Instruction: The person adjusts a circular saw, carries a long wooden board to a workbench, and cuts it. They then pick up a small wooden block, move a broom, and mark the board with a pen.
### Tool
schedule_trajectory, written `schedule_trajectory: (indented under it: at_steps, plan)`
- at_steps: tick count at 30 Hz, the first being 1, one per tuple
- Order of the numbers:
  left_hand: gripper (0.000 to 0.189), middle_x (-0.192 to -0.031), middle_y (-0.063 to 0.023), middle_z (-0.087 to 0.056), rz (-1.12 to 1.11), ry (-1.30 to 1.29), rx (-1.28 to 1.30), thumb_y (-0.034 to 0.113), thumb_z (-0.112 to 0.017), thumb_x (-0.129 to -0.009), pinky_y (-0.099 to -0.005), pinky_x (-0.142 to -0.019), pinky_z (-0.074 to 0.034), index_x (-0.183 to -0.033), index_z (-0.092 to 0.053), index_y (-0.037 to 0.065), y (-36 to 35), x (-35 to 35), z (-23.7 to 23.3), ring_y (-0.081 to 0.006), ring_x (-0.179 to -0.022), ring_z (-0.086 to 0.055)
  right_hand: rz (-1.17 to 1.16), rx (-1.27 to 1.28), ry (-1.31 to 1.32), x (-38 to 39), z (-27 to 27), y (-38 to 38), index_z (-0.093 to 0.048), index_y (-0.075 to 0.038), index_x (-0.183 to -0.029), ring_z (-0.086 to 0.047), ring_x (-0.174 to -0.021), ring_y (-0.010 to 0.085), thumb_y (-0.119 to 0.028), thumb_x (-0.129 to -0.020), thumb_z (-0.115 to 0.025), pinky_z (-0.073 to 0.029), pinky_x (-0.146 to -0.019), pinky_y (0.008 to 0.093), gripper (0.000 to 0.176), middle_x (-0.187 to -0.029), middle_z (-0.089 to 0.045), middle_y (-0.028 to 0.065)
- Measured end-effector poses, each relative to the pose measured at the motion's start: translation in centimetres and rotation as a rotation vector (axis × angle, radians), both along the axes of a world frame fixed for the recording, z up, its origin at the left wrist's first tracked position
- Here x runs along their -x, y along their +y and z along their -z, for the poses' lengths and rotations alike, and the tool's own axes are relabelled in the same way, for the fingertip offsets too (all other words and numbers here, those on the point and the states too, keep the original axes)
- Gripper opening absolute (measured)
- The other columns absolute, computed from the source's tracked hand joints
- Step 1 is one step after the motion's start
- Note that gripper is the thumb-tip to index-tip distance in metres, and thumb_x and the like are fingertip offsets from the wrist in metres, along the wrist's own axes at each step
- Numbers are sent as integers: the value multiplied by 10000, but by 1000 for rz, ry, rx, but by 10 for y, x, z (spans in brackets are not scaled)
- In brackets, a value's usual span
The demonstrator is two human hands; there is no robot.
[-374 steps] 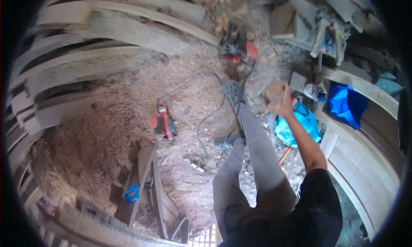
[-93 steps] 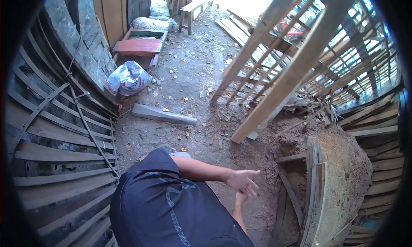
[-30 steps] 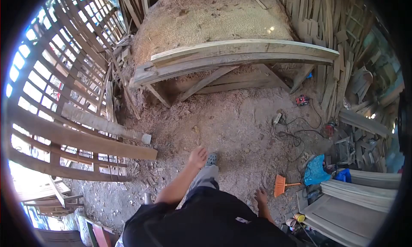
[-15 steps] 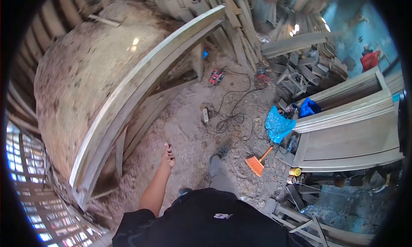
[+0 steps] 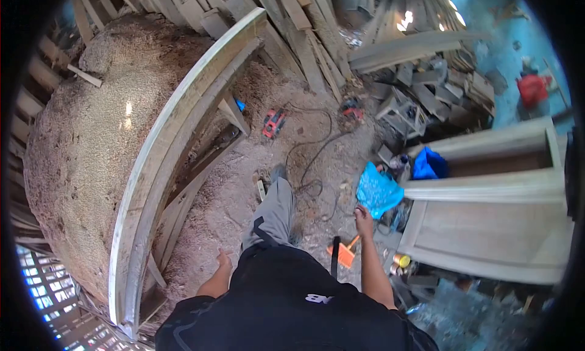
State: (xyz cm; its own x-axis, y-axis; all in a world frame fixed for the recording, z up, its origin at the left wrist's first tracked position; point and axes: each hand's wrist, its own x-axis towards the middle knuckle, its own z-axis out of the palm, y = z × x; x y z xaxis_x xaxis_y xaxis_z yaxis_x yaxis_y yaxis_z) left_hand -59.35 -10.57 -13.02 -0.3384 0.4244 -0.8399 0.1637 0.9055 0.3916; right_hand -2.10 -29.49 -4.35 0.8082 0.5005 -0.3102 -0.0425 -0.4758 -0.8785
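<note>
Low in the view, my left hand [image 5: 224, 259] hangs beside my body above the dusty floor, its fingers slightly apart and nothing in it. My right hand [image 5: 364, 222] is held out to the right with the fingers curled in, and no object shows in it. Just beyond it lies a bright blue plastic bag [image 5: 379, 191]. Below and left of that hand is an orange broom [image 5: 345, 255], partly behind a black strap [image 5: 335, 253]. One grey-trousered leg [image 5: 274, 211] is stretched forward.
A long curved wooden beam [image 5: 164, 128] stands at left before a sawdust mound [image 5: 91, 150]. Ahead are two red power tools [image 5: 274, 123] [image 5: 351, 109] with black cords [image 5: 312, 159]. Wooden panel frames [image 5: 487, 229] lie at right, near scrap wood [image 5: 436, 95] and a yellow can [image 5: 401, 261].
My right hand has come into view at right. My left hand is lower and nearer my body. A leg has swung forward, and the tools and beam appear nearer and further left.
</note>
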Motion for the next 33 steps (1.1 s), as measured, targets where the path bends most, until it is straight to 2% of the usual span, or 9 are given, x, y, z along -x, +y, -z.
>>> schedule_trajectory:
  at_steps: [5,9,12,15,16,19,27,30,33]
  plan:
    - [866,-538,-33,-456,-180,168,-214,742,-425,-954,-338,-423,-357,-941,-715,-74,121,-137,74,-157,-477,-446,-55,47,-110,-120,19,127,-610,68,-1289,-677,-998,204,-224,-975,-634,-532,-881,317,429,-1132,-706,150]
    - [906,-985,-155,-698,-131,-152,-251,759,-524,-895,-365,-813,-531,-1098,-649,-115,251,-261,85,-232,-898,-666,-134,329,73,-180,69,208,-627,75,-1259,-681,-837,191,-219,-948,-660,-551,-721,325,430,-1023,-720,137]
    - [742,-972,-152,-742,16,-174,-465,652,-467,-969,-431,-802,-512,-999,-734,-40,356,-357,-13,-242,-885,-683,-320,385,218,-190,17,308,-668,57,-1205,-655,-732,154,-212,-931,-668,-530,-648,316,383,-943,-721,107]
    - [587,-783,-68,-702,149,-41,-603,540,-488,-1011,-339,-661,-473,-826,-742,44,423,-401,-47,-154,-711,-619,-614,235,-193,-261,61,409,-689,36,-1158,-660,-750,177,-243,-925,-641,-535,-708,337,367,-887,-711,116]
    - [587,-783,-68,-702,125,-7,-596,540,-488,-1011,-339,-661,-473,-826,-742,44,430,-409,-61,-154,-711,-619,-465,317,176,-269,12,466,-697,23,-1143,-688,-867,202,-228,-933,-632,-539,-791,355,333,-932,-729,142]
    - [570,-818,-115,-713,244,189,-703,550,-547,-978,-362,-756,-504,-962,-747,17,441,-421,-99,-211,-807,-661,-730,153,-209,-330,-12,611,-609,43,-1252,-661,-893,226,-239,-973,-629,-530,-825,353,397,-947,-708,90]
    - [445,-865,-26,-677,-765,227,-597,454,-702,-937,-286,-725,-471,-1059,-716,27,376,-493,-99,-124,-780,-581,-1195,-341,40,-329,-163,974,-447,29,-1464,-551,-1246,262,-237,-944,-676,-432,-1044,369,627,-1381,-570,175]
    - [499,-906,-42,-686,-1174,487,-507,478,-715,-920,-294,-738,-479,-1075,-710,4,384,-588,-141,-135,-796,-585,-1847,-664,-428,-281,-236,1043,-408,31,-1485,-482,-1345,358,-299,-907,-723,-379,-1119,439,736,-1471,-486,221]
    - [450,-956,-30,-701,-1198,487,-532,427,-702,-944,-288,-730,-492,-1150,-699,28,410,-671,-119,-117,-838,-611,-2222,-630,-347,-258,-250,1071,-389,11,-1500,-435,-1381,421,-399,-835,-785,-352,-1147,473,876,-1473,-468,264]
